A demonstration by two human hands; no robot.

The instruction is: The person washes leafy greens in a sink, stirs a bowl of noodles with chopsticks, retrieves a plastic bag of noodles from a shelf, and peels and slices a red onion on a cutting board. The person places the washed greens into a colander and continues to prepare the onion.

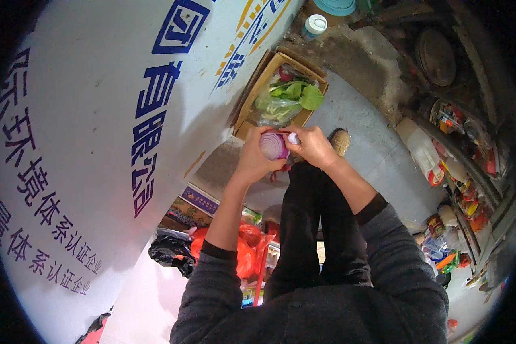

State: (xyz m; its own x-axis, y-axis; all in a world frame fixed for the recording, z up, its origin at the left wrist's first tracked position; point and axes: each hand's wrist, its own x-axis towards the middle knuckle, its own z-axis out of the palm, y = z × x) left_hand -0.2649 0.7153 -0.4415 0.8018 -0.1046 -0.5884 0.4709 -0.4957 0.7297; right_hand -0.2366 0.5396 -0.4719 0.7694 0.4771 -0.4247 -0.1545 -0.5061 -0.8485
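A red onion (273, 146) is gripped in my left hand (258, 160). Pale rings show across the side facing me, and purple skin is at its right edge. My right hand (314, 145) meets the onion from the right, fingers bent against its upper side. Between its thumb and fingers sits a small white object (293, 138), mostly covered, so its kind is unclear. Both hands are above the near end of a cardboard box (243, 127). Inside that box are leafy greens (299, 92) in a clear plastic bag (275, 109).
A white wall panel (103, 103) with large printed writing rises on the left. Below my left arm are red plastic bags (250, 245) and a black bag (172, 251). A white-lidded container (315, 26) stands beyond the box. Shelving (477, 167) with packages lines the right.
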